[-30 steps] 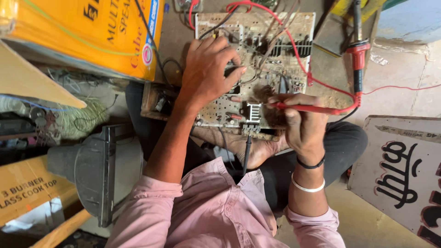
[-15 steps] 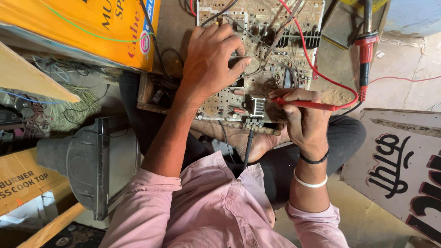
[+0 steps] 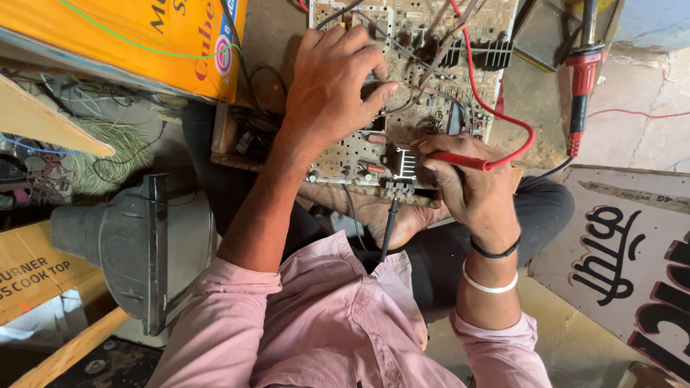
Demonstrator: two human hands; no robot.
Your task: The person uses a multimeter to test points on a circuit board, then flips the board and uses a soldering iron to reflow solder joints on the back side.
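a cramped electronics repair workshop: bare circuit board (image 3: 410, 93), soldering iron (image 3: 581, 86), picture tube (image 3: 129, 244), stacked cartons (image 3: 136, 36)

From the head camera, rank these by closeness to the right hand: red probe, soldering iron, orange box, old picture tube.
From the right hand:
1. Red probe, in its fingers.
2. Soldering iron, upper right.
3. Picture tube, far left.
4. Orange box, top left; roughly level with the tube, too close to call.

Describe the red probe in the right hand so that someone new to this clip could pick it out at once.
Start at the large circuit board resting on the person's lap. At its near right edge the right hand pinches a slim red probe like a pen, tip pointing left at the board. Unlike the thicker red-handled tool lying apart on the right, it trails a looping red wire.
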